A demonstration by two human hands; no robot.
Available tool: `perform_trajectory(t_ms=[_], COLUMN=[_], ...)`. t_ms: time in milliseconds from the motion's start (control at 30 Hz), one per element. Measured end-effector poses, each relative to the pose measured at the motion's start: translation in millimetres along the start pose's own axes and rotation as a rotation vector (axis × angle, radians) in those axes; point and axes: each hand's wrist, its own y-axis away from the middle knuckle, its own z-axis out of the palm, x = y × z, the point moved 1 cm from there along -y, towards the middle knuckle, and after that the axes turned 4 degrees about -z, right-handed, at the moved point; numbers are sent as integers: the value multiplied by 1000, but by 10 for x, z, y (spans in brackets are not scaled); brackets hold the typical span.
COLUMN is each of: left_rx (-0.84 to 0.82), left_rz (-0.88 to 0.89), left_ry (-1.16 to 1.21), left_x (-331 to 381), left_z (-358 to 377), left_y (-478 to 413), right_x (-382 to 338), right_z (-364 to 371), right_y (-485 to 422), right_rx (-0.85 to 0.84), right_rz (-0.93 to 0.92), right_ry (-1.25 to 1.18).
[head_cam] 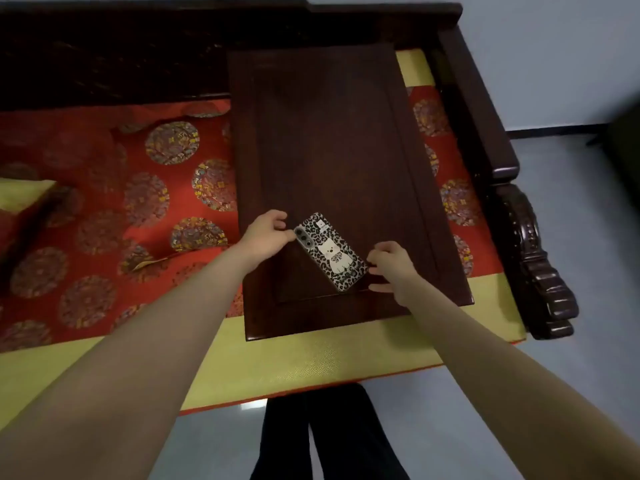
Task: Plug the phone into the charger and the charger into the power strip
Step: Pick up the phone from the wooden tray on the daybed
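We judge the task barely begun: the phone (330,251) lies face down near the front of the small wooden table (325,133), our left hand (266,233) and right hand (393,265) curled loosely at its ends, gripping nothing, no charger or power strip in view

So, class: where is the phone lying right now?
In the head view, the phone lies face down near the front edge of the dark wooden table, between the left hand and right hand.
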Motion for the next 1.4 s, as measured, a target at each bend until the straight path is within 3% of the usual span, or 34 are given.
perform_trajectory(t_ms=[233, 533, 633, 800, 1000, 1133, 1400], left_rx=[-115, -191, -214, -255, -169, -12, 270], left_rz=[-130, -254, -208, -189, -110, -32, -99], left_ry=[66, -61, -97, 185, 454, 464, 594], left_x=[123, 198, 108, -8, -57, -83, -634], left_z=[63, 90, 99, 47, -55, -211, -992], left_y=[-226, -347, -345, -278, -28, 216, 1004], right_x=[-40, 29, 61, 112, 1, -274, -996], right_z=[172, 222, 222, 196, 98, 99, 759], right_y=[-90, -135, -141, -177, -103, 58, 534], right_rx=[72, 190, 202, 216, 19, -94, -462], right_rz=[186, 224, 217, 165, 73, -139, -324], right_ry=[-135, -310, -336, -357, -281, -168, 83])
